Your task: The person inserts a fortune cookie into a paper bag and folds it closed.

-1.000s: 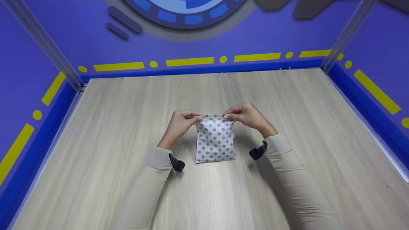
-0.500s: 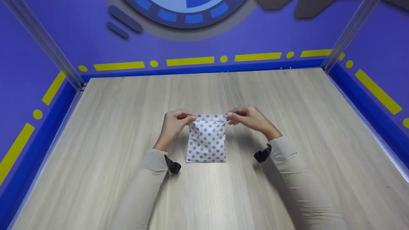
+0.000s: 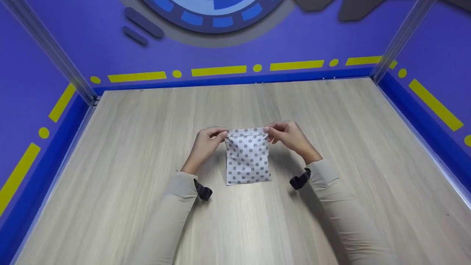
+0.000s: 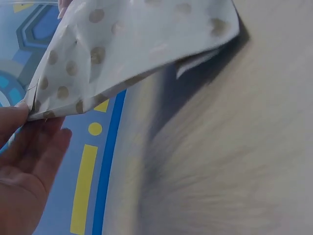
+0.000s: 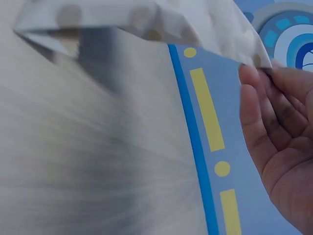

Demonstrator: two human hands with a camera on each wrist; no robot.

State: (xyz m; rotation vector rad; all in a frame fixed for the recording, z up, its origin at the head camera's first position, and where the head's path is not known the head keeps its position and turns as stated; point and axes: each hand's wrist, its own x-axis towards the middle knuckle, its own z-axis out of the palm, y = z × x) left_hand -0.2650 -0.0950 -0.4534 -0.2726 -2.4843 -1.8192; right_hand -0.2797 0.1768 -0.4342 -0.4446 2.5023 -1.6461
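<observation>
A white paper bag with grey polka dots is in the middle of the head view, its top folded over in a narrow flap. My left hand pinches the left end of this fold between thumb and fingers. At the right end, my right hand pinches the other corner. Both wrist views show the bag's pinched end lifted off the table; in the left wrist view the bag slopes down to the tabletop. What the bag holds, if anything, is hidden.
A pale wood-grain table lies beneath. Purple-blue panels with yellow dashes and dots wall in its back and sides, joined by metal corner posts. A black wrist camera sits at each sleeve cuff.
The bag shifted left and then back right, now slightly farther from me. My right fingers moved from over the top edge out to its right corner. My left hand kept its pinch.
</observation>
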